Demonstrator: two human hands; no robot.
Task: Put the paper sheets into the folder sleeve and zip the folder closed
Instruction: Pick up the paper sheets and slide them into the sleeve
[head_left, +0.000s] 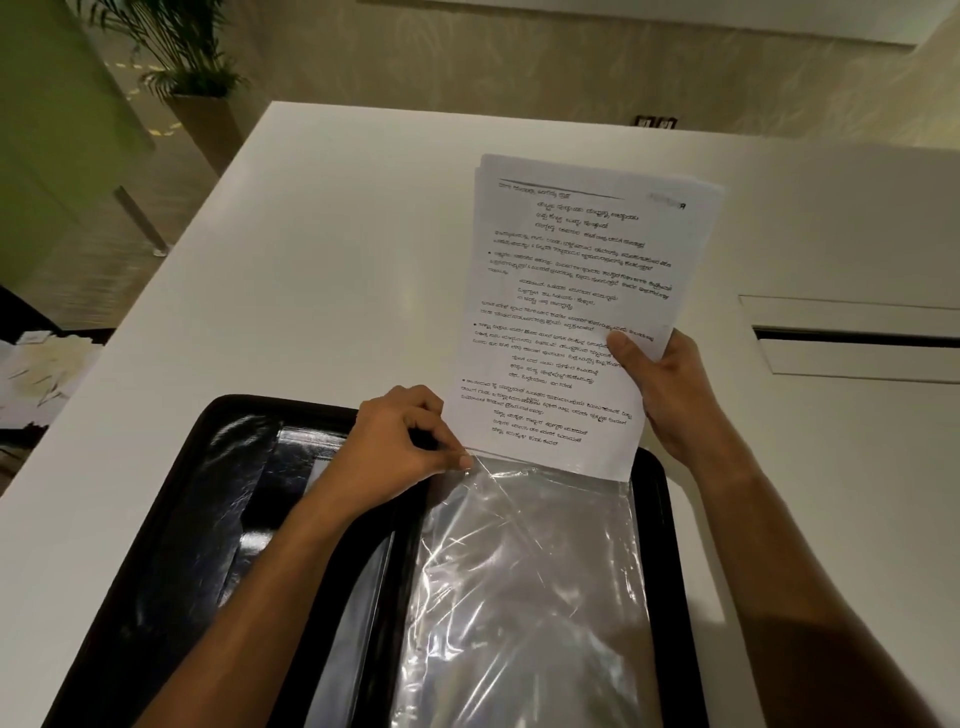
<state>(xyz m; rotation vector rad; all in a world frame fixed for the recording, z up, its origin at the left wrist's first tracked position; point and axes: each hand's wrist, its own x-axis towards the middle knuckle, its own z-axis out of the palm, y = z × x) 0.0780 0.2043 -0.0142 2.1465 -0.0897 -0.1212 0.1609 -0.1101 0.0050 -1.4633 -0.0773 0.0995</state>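
A black zip folder (171, 519) lies open on the white table (311, 260), near the front edge. A clear plastic sleeve (524, 582) covers its right half. My right hand (660, 384) grips a stack of printed paper sheets (571, 312) by their right edge, thumb on the front page. The sheets stand tilted above the sleeve's top opening, their bottom edge just at it. My left hand (400, 441) pinches the sleeve's top left corner beside the sheets' lower left corner.
A cable hatch with a dark slot (852, 335) is set into the table at the right. Off the table's left edge lie papers on a dark surface (36, 364). A potted plant (192, 88) stands on the floor beyond.
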